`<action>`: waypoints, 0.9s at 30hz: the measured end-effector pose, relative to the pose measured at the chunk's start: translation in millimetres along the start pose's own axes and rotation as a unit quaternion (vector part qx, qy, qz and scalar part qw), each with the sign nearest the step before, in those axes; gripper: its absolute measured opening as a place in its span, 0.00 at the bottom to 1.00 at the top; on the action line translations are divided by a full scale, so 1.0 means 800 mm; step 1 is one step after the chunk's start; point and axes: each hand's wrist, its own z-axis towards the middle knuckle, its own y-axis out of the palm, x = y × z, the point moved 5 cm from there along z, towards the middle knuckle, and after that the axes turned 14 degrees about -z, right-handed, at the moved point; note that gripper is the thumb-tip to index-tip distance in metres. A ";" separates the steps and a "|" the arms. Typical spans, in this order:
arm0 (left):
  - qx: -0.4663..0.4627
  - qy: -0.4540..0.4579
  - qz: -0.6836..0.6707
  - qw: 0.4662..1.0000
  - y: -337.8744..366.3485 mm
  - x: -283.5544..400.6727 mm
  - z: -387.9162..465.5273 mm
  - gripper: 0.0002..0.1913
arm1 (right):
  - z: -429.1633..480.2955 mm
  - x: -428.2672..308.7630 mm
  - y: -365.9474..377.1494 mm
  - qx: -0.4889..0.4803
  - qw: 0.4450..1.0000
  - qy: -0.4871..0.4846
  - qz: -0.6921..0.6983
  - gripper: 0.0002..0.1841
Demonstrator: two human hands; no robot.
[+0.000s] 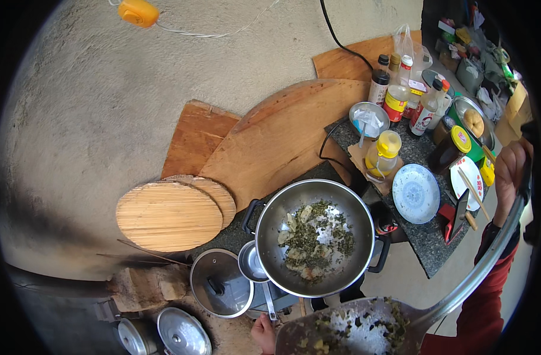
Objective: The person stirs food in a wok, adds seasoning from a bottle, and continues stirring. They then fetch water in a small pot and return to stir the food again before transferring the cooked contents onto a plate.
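My right hand [509, 175] is closed around the upper end of a long-handled metal spatula [463, 290], lifted close to the camera. Chopped greens and bits cling to its broad blade, which shows bright white patches. Beyond the blade sits a two-handled steel wok [363, 266] containing chopped dark greens [308, 239] and pale, browned pieces. My left hand [263, 333], fingers curled, is at the bottom, beside the handle end of a small metal ladle [251, 262]. The blade covers part of that hand, so whether it grips anything is unclear.
Left of the wok lie a glass lid [221, 284] and round slatted boards [168, 216]. On the granite counter [423, 248] at right are sauce bottles [397, 95], a blue-white plate [416, 194], a yellow-capped oil bottle [382, 153] and a red-and-black knife-like tool [457, 217]. Lidded metal pots [184, 333] stand lower left.
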 end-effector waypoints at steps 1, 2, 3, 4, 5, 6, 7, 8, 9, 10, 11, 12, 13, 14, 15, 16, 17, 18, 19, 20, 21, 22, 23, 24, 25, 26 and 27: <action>0.006 0.024 -0.001 1.000 0.004 0.009 0.000 0.15 | 0.004 0.012 0.008 -0.090 0.995 0.018 -0.023 0.07; 0.017 0.047 -0.003 0.999 0.007 0.019 -0.003 0.15 | 0.001 0.020 0.006 -0.067 0.996 0.010 -0.055 0.08; 0.029 0.066 -0.006 0.997 0.011 0.029 -0.008 0.18 | -0.003 0.030 0.006 -0.046 0.995 0.005 -0.087 0.09; 0.043 0.087 -0.010 0.995 0.015 0.039 -0.010 0.23 | -0.006 0.042 0.002 0.013 0.997 0.021 -0.069 0.09; 0.050 0.138 -0.018 0.989 0.021 0.053 -0.014 0.22 | -0.011 0.058 0.008 0.014 0.998 0.059 -0.024 0.10; 0.048 0.124 -0.027 0.991 0.023 0.059 -0.010 0.22 | -0.016 0.073 0.009 0.057 0.994 0.090 -0.033 0.11; 0.044 0.085 -0.040 0.995 0.024 0.060 -0.009 0.22 | -0.023 0.089 0.016 0.082 0.989 0.120 -0.029 0.11; 0.031 0.095 -0.060 0.993 0.027 0.065 -0.012 0.22 | -0.032 0.105 0.027 0.085 0.985 0.138 -0.060 0.11; 0.017 0.086 -0.089 0.992 0.029 0.067 -0.011 0.21 | -0.040 0.121 0.038 0.084 0.974 0.145 -0.151 0.13; 0.015 0.086 -0.085 0.992 0.031 0.069 -0.011 0.21 | -0.052 0.133 0.048 0.105 0.949 0.182 -0.237 0.12; 0.013 0.098 -0.092 0.991 0.030 0.072 -0.012 0.21 | -0.067 0.142 0.062 0.109 0.912 0.222 -0.327 0.12; 0.013 0.097 -0.089 0.991 0.030 0.073 -0.013 0.21 | -0.076 0.152 0.076 0.080 0.875 0.273 -0.393 0.10; 0.012 0.103 -0.094 0.990 0.030 0.075 -0.012 0.22 | -0.083 0.163 0.090 0.050 0.847 0.303 -0.434 0.07; 0.007 0.093 -0.106 0.990 0.028 0.075 -0.013 0.22 | -0.081 0.174 0.106 -0.019 0.832 0.303 -0.465 0.06; 0.006 0.096 -0.103 0.990 0.026 0.077 -0.014 0.22 | -0.079 0.179 0.124 -0.106 0.789 0.267 -0.543 0.06; 0.006 0.100 -0.102 0.990 0.024 0.078 -0.014 0.22 | -0.079 0.181 0.138 -0.152 0.779 0.244 -0.557 0.06; 0.004 0.105 -0.106 0.989 0.021 0.079 -0.014 0.23 | -0.076 0.185 0.151 -0.202 0.760 0.217 -0.578 0.06; 0.001 0.103 -0.125 0.987 0.018 0.079 -0.015 0.23 | -0.076 0.187 0.160 -0.228 0.750 0.217 -0.581 0.06; 0.006 0.104 -0.111 0.988 0.015 0.078 -0.016 0.23 | -0.075 0.190 0.166 -0.254 0.739 0.216 -0.585 0.07; 0.008 0.106 -0.106 0.989 0.010 0.077 -0.017 0.23 | -0.074 0.194 0.172 -0.283 0.727 0.216 -0.587 0.07; 0.011 0.108 -0.100 0.989 0.004 0.075 -0.019 0.23 | -0.077 0.196 0.174 -0.281 0.725 0.234 -0.583 0.07; 0.009 0.103 -0.126 0.987 0.000 0.072 -0.019 0.23 | -0.080 0.201 0.174 -0.283 0.722 0.252 -0.579 0.07; 0.016 0.112 -0.116 0.987 -0.006 0.070 -0.021 0.23 | -0.086 0.204 0.178 -0.287 0.728 0.251 -0.570 0.07; 0.020 0.121 -0.115 0.986 -0.012 0.069 -0.021 0.23 | -0.093 0.209 0.181 -0.265 0.757 0.246 -0.545 0.06; 0.018 0.131 -0.121 0.984 -0.017 0.069 -0.021 0.24 | -0.104 0.218 0.179 -0.228 0.774 0.291 -0.514 0.06; 0.023 0.124 -0.121 0.985 -0.024 0.066 -0.022 0.24 | -0.119 0.225 0.179 -0.189 0.791 0.324 -0.485 0.05; 0.024 0.117 -0.130 0.984 -0.030 0.065 -0.022 0.24 | -0.137 0.232 0.177 -0.146 0.790 0.365 -0.470 0.05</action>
